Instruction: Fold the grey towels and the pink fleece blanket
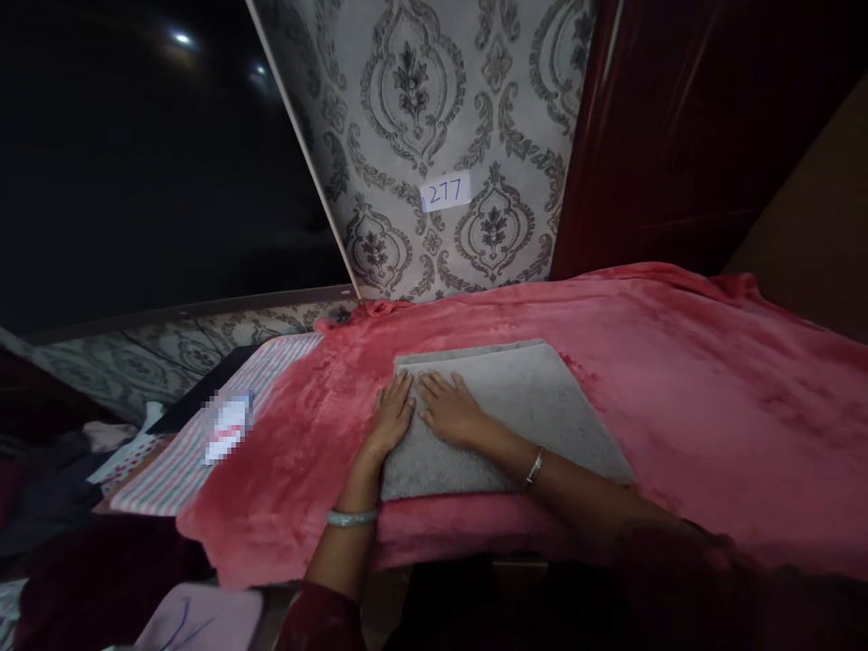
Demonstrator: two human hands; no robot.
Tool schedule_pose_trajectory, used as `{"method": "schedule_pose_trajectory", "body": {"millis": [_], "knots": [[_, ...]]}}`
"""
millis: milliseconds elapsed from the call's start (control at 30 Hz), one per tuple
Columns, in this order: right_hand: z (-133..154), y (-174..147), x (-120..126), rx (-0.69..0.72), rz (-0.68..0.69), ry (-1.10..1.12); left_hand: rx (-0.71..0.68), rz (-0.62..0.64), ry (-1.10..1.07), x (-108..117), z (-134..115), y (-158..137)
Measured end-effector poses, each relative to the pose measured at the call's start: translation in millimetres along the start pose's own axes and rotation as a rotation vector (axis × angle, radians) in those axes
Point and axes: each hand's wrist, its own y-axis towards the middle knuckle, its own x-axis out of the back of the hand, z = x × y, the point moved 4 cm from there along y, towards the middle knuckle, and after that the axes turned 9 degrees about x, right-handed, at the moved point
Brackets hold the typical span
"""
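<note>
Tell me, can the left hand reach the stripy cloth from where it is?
Probably yes. The left hand lies flat on the grey towel, and only open pink blanket lies between it and the stripy cloth.

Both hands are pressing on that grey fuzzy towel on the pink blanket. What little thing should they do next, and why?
Probably slide both palms outward toward the right edge. The left hand and right hand lie flat, side by side, on the left part of the folded grey towel, which sits on the pink plush blanket. The towel's right part is untouched, so smoothing seems to have that way left to go.
</note>
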Motion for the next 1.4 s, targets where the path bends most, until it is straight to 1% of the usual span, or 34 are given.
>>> {"method": "schedule_pose_trajectory", "body": {"millis": [33,100,200,267,367,433,500,567,600,633,667,700,767,833,867,900,933,1000,1033,1100,1133,1200,1300,1400], "knots": [[-1.4,2.5,-2.6,0.014,-0.003,-0.001,-0.005,-0.004,0.0,-0.4,0.1,-0.7],[-16.3,0.2,-3.6,-0.007,-0.009,-0.019,-0.011,-0.012,-0.002,-0.8,1.3,-1.3],[-63.5,-21.2,5.6,-0.163,-0.001,-0.08,-0.009,-0.009,-0.013,-1.6,3.4,-0.6],[-101.7,-46.1,16.2,-0.288,0.007,-0.131,-0.009,-0.001,-0.02,-2.3,3.6,0.1],[-153.7,-94.5,31.9,-0.478,0.008,-0.152,-0.01,0.003,-0.023,-3.5,2.4,0.7],[-178.9,-128.0,39.0,-0.605,0.025,-0.109,-0.015,-0.008,-0.025,-4.0,1.6,1.5],[-192.4,-155.0,46.7,-0.719,0.006,-0.091,-0.019,-0.021,-0.026,-3.9,1.4,3.0],[-190.7,-168.4,57.9,-0.775,-0.104,-0.139,-0.03,-0.025,-0.025,-2.8,0.4,4.6],[-182.8,-168.7,63.3,-0.764,-0.173,-0.168,-0.037,-0.028,-0.023,-1.4,-0.8,4.7],[-169.8,-164.4,67.3,-0.717,-0.228,-0.191,-0.04,-0.037,-0.017,0.7,-2.7,3.8],[-151.9,-156.1,68.9,-0.639,-0.256,-0.204,-0.037,-0.053,-0.006,3.4,-5.3,1.5],[-129.7,-144.7,67.6,-0.538,-0.25,-0.201,-0.027,-0.077,0.008,6.4,-8.7,-2.5],[-75.8,-118.5,57.1,-0.321,-0.186,-0.175,-0.006,-0.141,0.048,11.8,-17.6,-16.5],[-18.7,-94.8,38.9,-0.116,-0.111,-0.118,-0.022,-0.182,0.088,12.7,-28.5,-36.6],[7.1,-85.7,28.8,-0.035,-0.083,-0.087,-0.041,-0.182,0.104,10.9,-33.4,-47.3],[28.9,-78.8,18.7,0.027,-0.057,-0.056,-0.059,-0.166,0.116,7.7,-37.0,-57.4],[45.6,-74.3,9.2,0.06,-0.033,-0.035,-0.071,-0.136,0.124,3.5,-39.1,-66.1],[62.8,-72.0,-4.9,0.077,-0.013,-0.019,-0.08,-0.067,0.123,-5.2,-38.8,-78.0],[63.5,-74.1,-9.2,0.073,-0.012,-0.022,-0.086,-0.043,0.117,-8.5,-37.3,-81.2],[51.3,-85.0,-12.4,0.055,-0.027,-0.044,-0.102,-0.033,0.106,-12.3,-34.0,-83.1],[39.2,-93.9,-12.2,0.031,-0.034,-0.059,-0.112,-0.041,0.102,-13.0,-32.6,-82.7],[6.8,-118.6,-9.6,-0.065,-0.053,-0.098,-0.117,-0.065,0.097,-13.5,-30.6,-81.5],[-45.4,-168.2,-4.0,-0.266,-0.104,-0.165,-0.106,-0.093,0.09,-14.3,-29.1,-80.7],[-81.7,-215.9,-0.7,-0.394,-0.161,-0.198,-0.112,-0.107,0.083,-16.0,-28.0,-80.5]]}}
